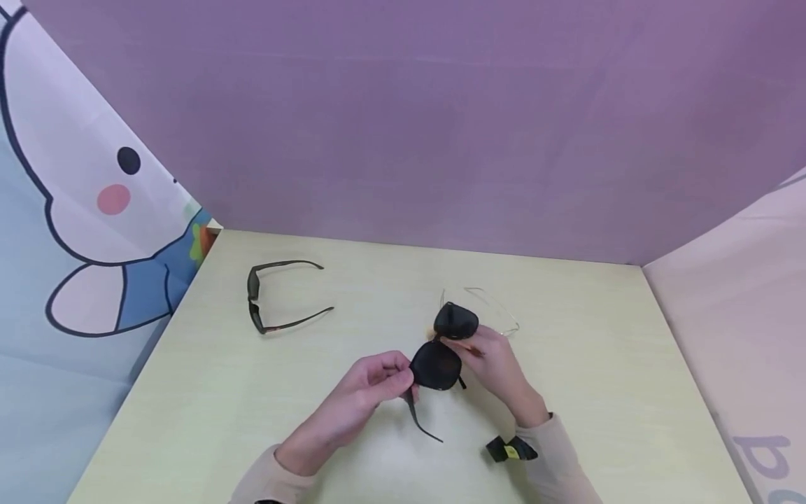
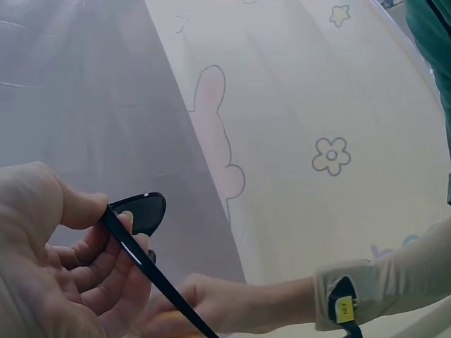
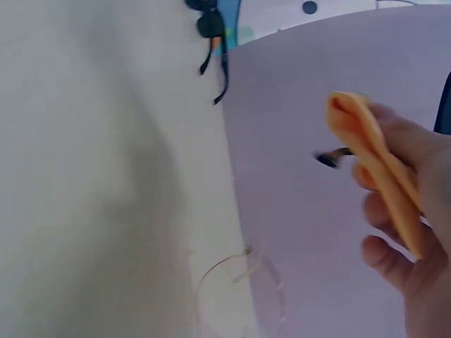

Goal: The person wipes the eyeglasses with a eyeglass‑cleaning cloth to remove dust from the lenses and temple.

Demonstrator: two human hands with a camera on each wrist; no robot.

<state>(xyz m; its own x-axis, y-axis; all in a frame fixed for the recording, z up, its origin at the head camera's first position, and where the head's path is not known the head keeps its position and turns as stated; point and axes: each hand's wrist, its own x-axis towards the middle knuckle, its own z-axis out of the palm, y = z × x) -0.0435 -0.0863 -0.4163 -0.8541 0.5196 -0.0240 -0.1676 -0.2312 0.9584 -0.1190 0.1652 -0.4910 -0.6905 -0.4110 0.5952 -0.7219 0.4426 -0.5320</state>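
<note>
Black sunglasses [image 1: 436, 365] are held up over the table, tilted, with one temple hanging down. My left hand [image 1: 368, 388] pinches them near a hinge between thumb and fingers; the left wrist view shows the glossy black temple [image 2: 148, 266] running down from that pinch. Behind the lenses, my right hand [image 1: 504, 371] holds a folded orange cloth [image 3: 387, 179], gripped between thumb and fingers. Most of the cloth is hidden by the sunglasses in the head view. Whether it touches a lens I cannot tell.
A second pair of dark glasses [image 1: 255, 287] lies with temples spread at the table's [image 1: 208, 392] far left. Thin wire-framed glasses [image 1: 476, 289] lie just beyond my right hand. A purple cloth wall [image 1: 403, 140] rises behind, with printed cloth walls at both sides.
</note>
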